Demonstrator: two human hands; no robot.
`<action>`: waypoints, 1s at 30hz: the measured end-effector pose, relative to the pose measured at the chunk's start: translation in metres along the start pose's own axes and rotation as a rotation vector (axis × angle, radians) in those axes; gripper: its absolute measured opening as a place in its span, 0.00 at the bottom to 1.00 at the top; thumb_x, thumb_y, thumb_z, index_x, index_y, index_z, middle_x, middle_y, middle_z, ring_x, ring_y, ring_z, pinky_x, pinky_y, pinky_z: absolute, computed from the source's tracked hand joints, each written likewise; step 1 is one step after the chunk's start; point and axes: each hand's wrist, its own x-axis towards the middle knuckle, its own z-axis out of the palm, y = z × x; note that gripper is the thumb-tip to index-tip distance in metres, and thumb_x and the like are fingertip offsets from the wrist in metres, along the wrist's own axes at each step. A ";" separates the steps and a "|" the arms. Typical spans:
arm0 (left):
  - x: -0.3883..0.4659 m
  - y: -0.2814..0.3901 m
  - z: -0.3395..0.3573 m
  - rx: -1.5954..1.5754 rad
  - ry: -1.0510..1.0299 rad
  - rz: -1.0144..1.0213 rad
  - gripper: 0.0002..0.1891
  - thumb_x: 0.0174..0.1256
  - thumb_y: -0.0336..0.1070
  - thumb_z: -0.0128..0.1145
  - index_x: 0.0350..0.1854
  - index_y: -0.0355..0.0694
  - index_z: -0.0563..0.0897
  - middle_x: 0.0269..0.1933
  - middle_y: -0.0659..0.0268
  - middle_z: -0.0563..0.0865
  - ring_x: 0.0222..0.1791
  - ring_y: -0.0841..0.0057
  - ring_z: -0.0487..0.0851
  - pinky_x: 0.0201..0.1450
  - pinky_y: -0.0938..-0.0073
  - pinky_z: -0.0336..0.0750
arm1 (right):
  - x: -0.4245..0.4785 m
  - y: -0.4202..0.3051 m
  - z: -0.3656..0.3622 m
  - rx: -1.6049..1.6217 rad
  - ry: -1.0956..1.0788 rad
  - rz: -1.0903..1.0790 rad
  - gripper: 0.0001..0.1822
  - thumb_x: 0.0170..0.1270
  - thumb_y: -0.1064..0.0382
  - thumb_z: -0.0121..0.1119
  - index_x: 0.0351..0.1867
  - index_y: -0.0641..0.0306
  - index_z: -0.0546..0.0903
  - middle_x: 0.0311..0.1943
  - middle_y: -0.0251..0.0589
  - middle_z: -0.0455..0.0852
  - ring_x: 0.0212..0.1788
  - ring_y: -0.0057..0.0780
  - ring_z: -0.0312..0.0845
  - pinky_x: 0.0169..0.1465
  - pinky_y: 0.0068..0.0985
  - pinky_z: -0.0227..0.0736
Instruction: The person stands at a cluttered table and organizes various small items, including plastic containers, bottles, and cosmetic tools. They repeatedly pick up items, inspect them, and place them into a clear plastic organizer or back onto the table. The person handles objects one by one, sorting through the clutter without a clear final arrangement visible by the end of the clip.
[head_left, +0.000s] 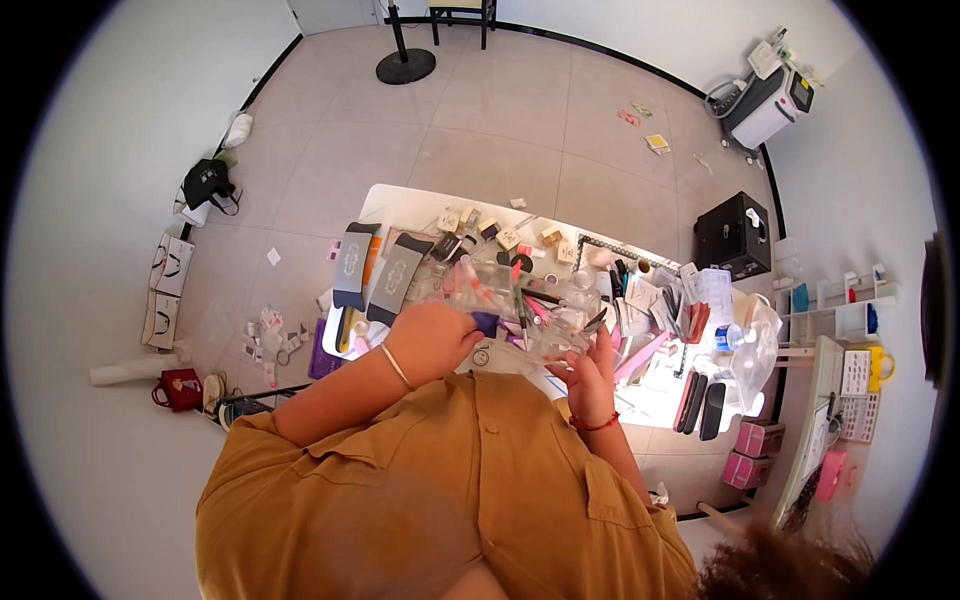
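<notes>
My left hand reaches across from the left, its fingers closed around a small dark purple item whose kind I cannot make out. Under and beyond it stands a clear plastic organizer, holding brushes, a pink-tipped tool and other slender tools. My right hand is at the organizer's near right side, fingers bent against the clear plastic. By its index fingertip is a dark pointed tool. Whether these fingers grip anything is not plain. A small round thing lies just before my chest.
Two grey-and-black cushions lie on the white table at left, with small boxes and jars at the back. To the right are a water bottle, a plastic bag and dark cases. A black trolley case stands beyond.
</notes>
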 end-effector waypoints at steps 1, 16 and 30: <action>0.001 -0.002 0.004 -0.028 -0.005 0.001 0.12 0.62 0.45 0.62 0.32 0.40 0.87 0.28 0.55 0.86 0.32 0.53 0.84 0.36 0.55 0.77 | 0.000 0.000 0.001 -0.013 0.000 0.004 0.39 0.59 0.72 0.49 0.75 0.56 0.54 0.63 0.46 0.72 0.48 0.41 0.84 0.47 0.33 0.84; -0.002 -0.018 -0.011 -0.397 0.122 -0.099 0.07 0.64 0.36 0.58 0.36 0.38 0.83 0.28 0.55 0.84 0.29 0.56 0.82 0.33 0.63 0.74 | 0.003 0.004 0.001 -0.059 0.035 0.046 0.44 0.59 0.71 0.49 0.78 0.57 0.47 0.66 0.49 0.65 0.49 0.44 0.84 0.46 0.33 0.82; -0.013 -0.055 -0.039 -0.433 0.434 -0.176 0.06 0.67 0.33 0.57 0.39 0.36 0.81 0.30 0.54 0.83 0.28 0.56 0.81 0.33 0.65 0.73 | 0.002 0.000 0.003 -0.003 0.015 0.037 0.41 0.61 0.71 0.48 0.78 0.54 0.51 0.62 0.48 0.70 0.49 0.41 0.82 0.51 0.40 0.82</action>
